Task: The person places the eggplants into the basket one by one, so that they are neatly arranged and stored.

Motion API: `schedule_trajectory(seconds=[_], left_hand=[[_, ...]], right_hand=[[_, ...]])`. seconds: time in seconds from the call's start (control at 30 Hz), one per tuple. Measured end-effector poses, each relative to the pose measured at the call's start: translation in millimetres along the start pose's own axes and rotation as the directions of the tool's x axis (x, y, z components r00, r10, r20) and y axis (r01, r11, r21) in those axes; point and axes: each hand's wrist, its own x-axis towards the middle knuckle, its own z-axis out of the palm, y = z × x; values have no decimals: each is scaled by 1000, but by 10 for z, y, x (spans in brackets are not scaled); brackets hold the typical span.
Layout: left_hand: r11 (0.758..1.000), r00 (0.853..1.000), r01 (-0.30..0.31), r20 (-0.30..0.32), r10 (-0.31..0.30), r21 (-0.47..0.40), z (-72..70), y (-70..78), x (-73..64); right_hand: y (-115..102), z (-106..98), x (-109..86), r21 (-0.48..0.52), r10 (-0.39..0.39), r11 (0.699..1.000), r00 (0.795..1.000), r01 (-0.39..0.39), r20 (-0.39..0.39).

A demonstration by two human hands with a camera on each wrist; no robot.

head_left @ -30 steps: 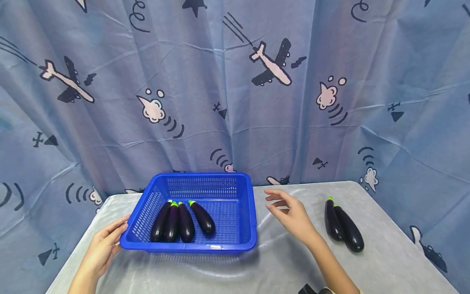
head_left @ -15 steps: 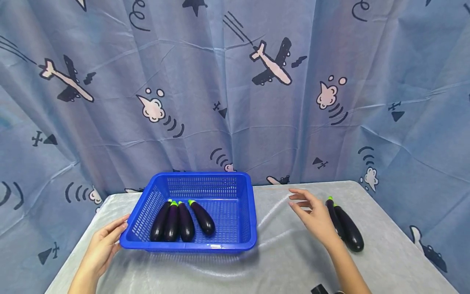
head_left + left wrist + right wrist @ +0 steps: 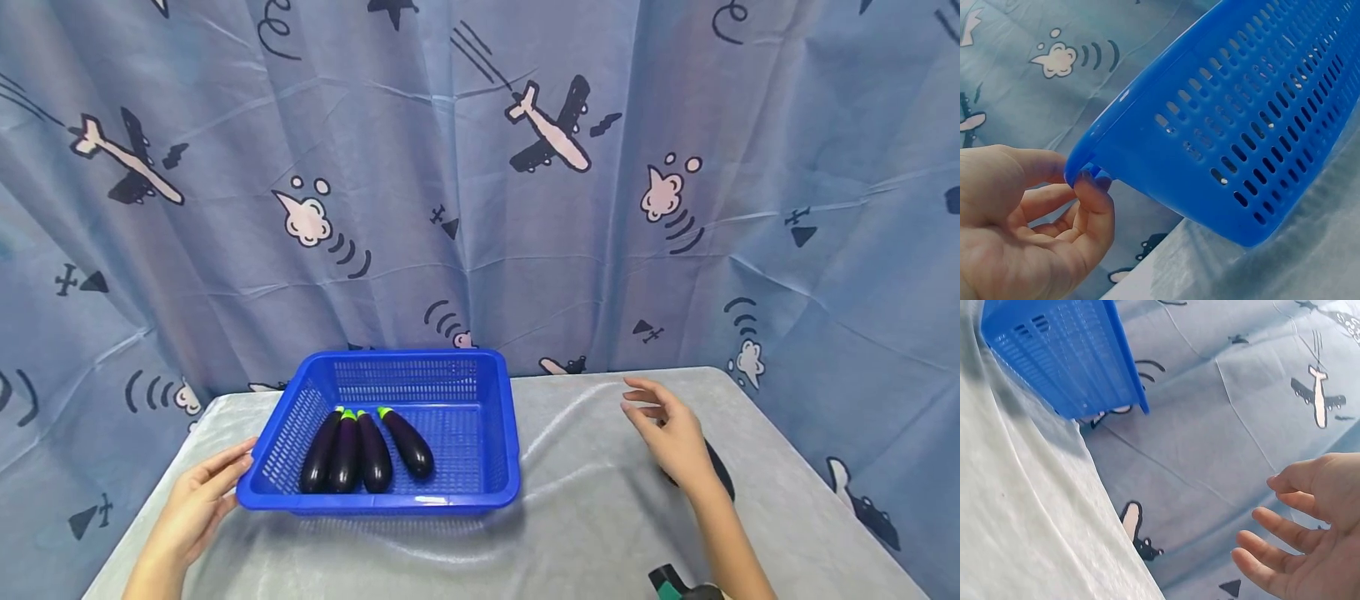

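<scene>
A blue plastic basket point(image 3: 375, 502) with slotted walls stands on the table, left of centre in the head view. Inside lie several dark purple eggplants point(image 3: 345, 458); one eggplant point(image 3: 408, 446) sits a little apart from the group. At the basket's left corner, my left hand point(image 3: 193, 504) pinches the rim; the left wrist view shows its fingers point(image 3: 1097, 206) curled under the rim's edge. My right hand point(image 3: 671, 437) is raised over the table's right side, fingers loosely bent and holding nothing. It mostly hides the dark eggplants point(image 3: 721, 472) lying behind it there.
A pale grey cloth covers the table point(image 3: 577, 517). Behind it hangs a blue curtain point(image 3: 405, 308) printed with planes and clouds. A black and green device point(image 3: 667, 582) is at my right wrist.
My right hand has moved to the right, away from the basket, and now covers most of the two eggplants there. My left hand keeps its hold on the rim.
</scene>
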Motion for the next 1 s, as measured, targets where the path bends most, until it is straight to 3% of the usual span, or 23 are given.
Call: schedule_trajectory(seconds=[0.23, 0.47, 0.7, 1.0], left_hand=[[1000, 1000, -7, 23, 7, 11, -59, -1, 0], [1000, 999, -9, 39, 9, 11, -60, -20, 15], [1000, 999, -15, 48, 14, 18, -59, -29, 22], [1000, 999, -15, 49, 14, 17, -61, -32, 14]], right_hand=[[217, -83, 63, -54, 9, 998, 998, -12, -65], [416, -143, 69, -124, 109, 985, 988, -123, -112], [552, -144, 70, -154, 226, 959, 970, -238, -93], [689, -108, 74, -212, 226, 948, 971, -237, -77]])
